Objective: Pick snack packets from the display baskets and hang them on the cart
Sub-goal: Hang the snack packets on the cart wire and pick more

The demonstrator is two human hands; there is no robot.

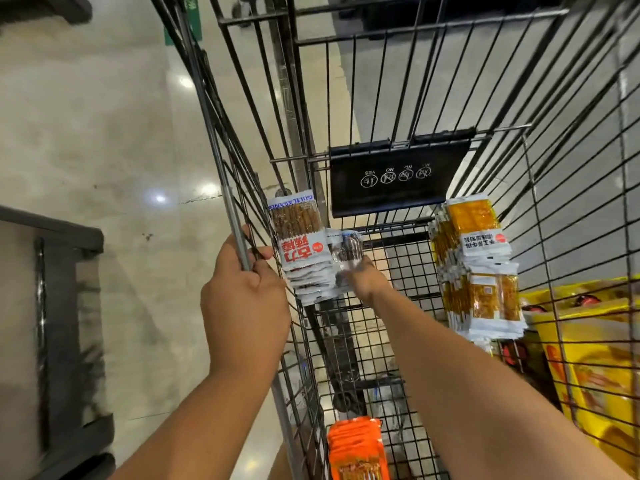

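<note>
Where your right hand (pixel 363 280) reaches down inside the cart (pixel 228 209), its fingers are closed on a small packet (pixel 348 249) with dark contents, though blur hides exactly how they lie on it. That packet sits right against the stack of white packets (pixel 304 251), which hangs on the inner face of the cart's left wall, towards the far left corner. The front packet of the stack shows brown sticks above red lettering. Your left hand (pixel 242 292) is clenched round the top rail of the cart's left edge, thumb inside the wires, just beside that white stack. Across the cart, a thick stack of orange-and-white packets (pixel 478 265) hangs on the right wall. A bright orange bundle (pixel 356 448) hangs low at the near edge, between your forearms. A black flap (pixel 398 178) printed with round white symbols hangs on the far wall. Yellow cartons (pixel 595 358) stand outside the right wall, and a dark shelf unit (pixel 52 323) stands on the glossy floor (pixel 104 133) to the left
</note>
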